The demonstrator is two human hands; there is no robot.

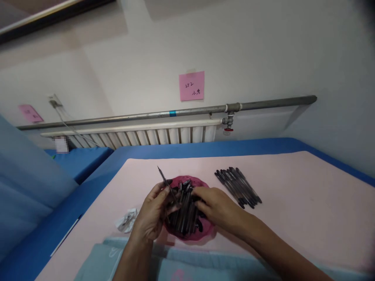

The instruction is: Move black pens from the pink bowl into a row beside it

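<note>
My left hand is closed around an uncapped pen, its thin tip pointing up and to the left. The hand is over the left side of a dark pink basket. Inside the basket lies a heap of dark pens and pen parts. My right hand reaches in from the right, fingers bent down among the parts. Whatever its fingertips grip is hidden. Right of the basket, several black pens lie side by side in a slanted row.
A pink sheet covers the blue-edged table. Crumpled white paper lies left of the basket. Light blue cloth is along the near edge. Behind the table are a radiator and a metal pipe.
</note>
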